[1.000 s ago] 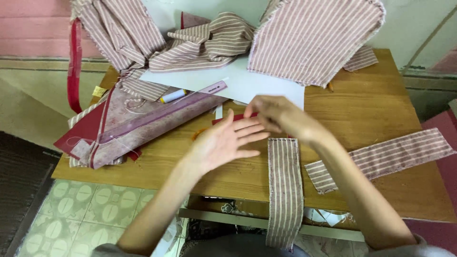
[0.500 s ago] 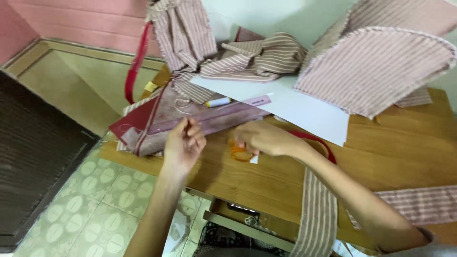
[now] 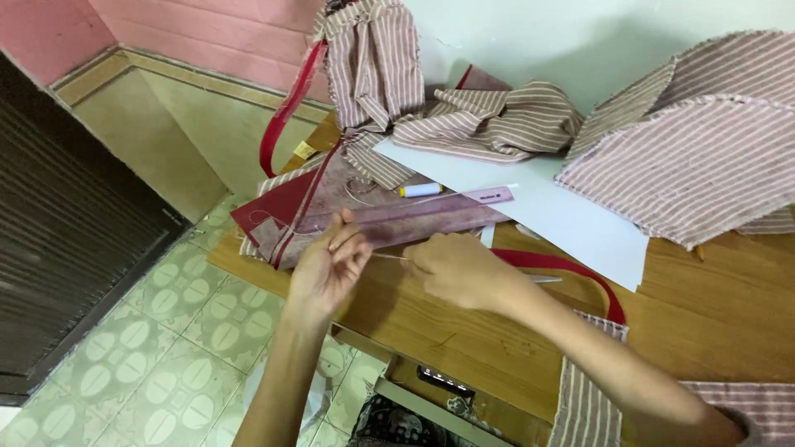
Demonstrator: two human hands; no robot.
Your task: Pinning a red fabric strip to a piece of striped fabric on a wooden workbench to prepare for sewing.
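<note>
My left hand (image 3: 327, 266) hovers over the table's left front corner, its fingertips pinched on one end of a thin pale thread (image 3: 389, 257). My right hand (image 3: 460, 269) is closed on the other end, knuckles up, a hand's width to the right. The thread runs taut and nearly level between them. Just behind the hands lies a clear pink ruler (image 3: 414, 217) on dark red and patterned fabric (image 3: 277, 211). A red strap (image 3: 571, 269) curves out from under my right wrist.
The wooden table (image 3: 712, 306) carries a white paper sheet (image 3: 538, 211), a small white tube (image 3: 421, 189) and heaps of pink striped cloth (image 3: 687, 165). A striped strip (image 3: 588, 397) hangs over the front edge. Tiled floor (image 3: 166, 331) and a dark shutter (image 3: 58, 215) lie left.
The view has swung left and the hands moved to the table's left corner. My left hand went from an open palm to a pinch, and a thread now stretches between the hands.
</note>
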